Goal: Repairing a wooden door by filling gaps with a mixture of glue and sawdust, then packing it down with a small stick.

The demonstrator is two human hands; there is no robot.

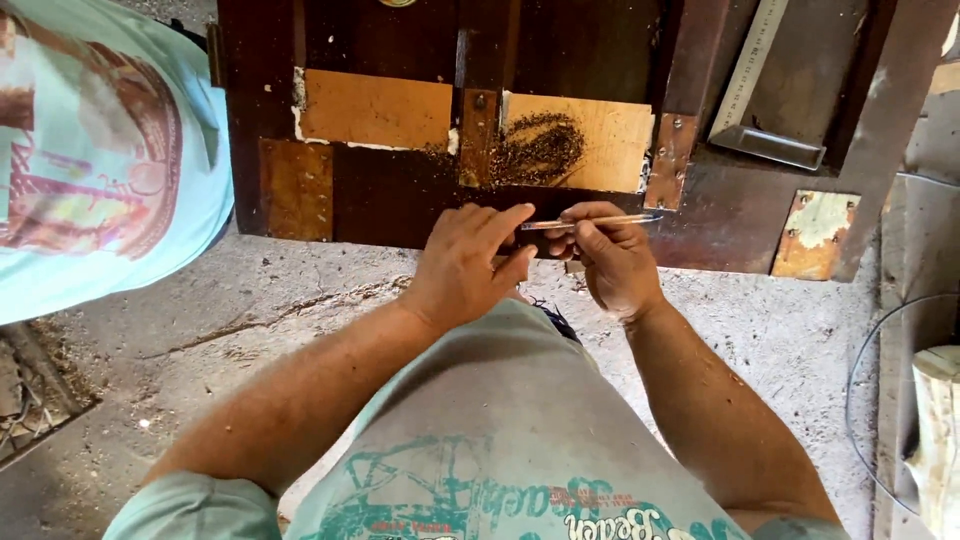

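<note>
- Head view: rough concrete floor (250, 320) lies nearest.
- Right hand (612, 262) pinches a clear pen (590, 222); left hand (465, 265), fingers loosely curled, touches its tip.
- Beyond, dark wooden door (400, 200) with sawdust (540, 148); a neighbouring person's shirt (100, 150) is cut off.

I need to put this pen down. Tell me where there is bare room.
Bare concrete floor lies free between the dark wooden door and the left forearm, and right of the right hand below the door's edge. The patched strip by the sawdust, metal brackets and square ruler is crowded.
</note>
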